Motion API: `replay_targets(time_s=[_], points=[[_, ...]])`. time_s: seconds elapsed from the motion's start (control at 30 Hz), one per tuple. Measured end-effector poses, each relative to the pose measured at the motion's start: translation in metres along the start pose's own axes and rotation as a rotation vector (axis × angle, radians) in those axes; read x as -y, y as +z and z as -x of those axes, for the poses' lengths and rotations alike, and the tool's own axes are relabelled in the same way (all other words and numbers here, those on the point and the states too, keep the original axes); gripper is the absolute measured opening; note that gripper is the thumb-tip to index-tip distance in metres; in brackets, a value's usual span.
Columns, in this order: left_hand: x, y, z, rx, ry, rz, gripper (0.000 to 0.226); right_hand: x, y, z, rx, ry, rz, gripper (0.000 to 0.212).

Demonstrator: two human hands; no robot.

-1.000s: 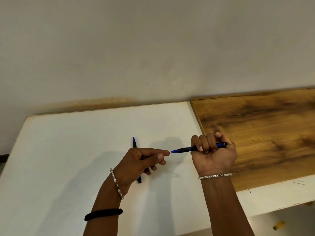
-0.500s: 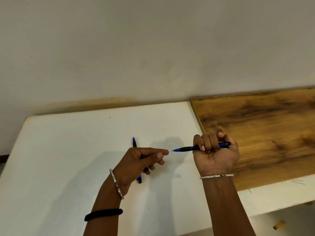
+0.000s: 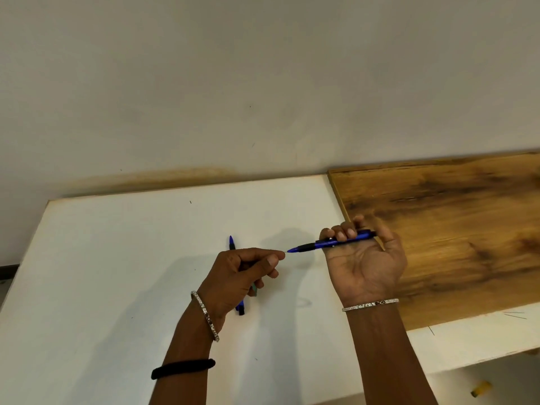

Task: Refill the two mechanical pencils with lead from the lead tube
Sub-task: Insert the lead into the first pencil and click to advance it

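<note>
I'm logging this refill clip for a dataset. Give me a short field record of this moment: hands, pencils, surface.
right hand: grips held pencil, tip pointing left
left hand: fingertips pinched at that tip; lead too thin to confirm
second pencil: lies on white tabletop, partly hidden under left hand
wooden board: right of the hands

One view only is given, taken from the head and aimed forward and down. The white table [image 3: 117,273] is seen from close above its near edge, with the wall [image 3: 263,83] beyond filling the upper half. Both forearms enter from the bottom edge.
</note>
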State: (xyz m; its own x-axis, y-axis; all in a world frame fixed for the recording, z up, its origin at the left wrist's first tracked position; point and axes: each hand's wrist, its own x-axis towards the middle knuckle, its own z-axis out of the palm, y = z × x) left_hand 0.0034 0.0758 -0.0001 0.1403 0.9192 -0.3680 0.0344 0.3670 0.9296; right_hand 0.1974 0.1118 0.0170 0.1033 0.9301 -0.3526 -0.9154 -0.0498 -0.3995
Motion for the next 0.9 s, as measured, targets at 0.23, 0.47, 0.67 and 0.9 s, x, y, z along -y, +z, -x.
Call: replay_targets(time_s=[0.23,0.47,0.67,0.9], points=[[0.002,0.004,-0.004,-0.15,-0.014,-0.082,0.027,-0.013,0.006,-0.007,-0.012,0.085,0.246,0.027],[-0.002,0.001,-0.003,-0.129,-0.035,-0.009,0.028,-0.024,0.009,-0.002,0.084,0.048,0.467,0.033],[-0.006,-0.005,0.0,-0.169,-0.029,0.07,0.015,-0.033,0.008,-0.002,0.032,0.014,0.59,0.026],[-0.007,-0.01,0.002,-0.146,-0.029,-0.043,0.025,-0.047,0.008,-0.002,0.128,-0.029,1.0,0.02]])
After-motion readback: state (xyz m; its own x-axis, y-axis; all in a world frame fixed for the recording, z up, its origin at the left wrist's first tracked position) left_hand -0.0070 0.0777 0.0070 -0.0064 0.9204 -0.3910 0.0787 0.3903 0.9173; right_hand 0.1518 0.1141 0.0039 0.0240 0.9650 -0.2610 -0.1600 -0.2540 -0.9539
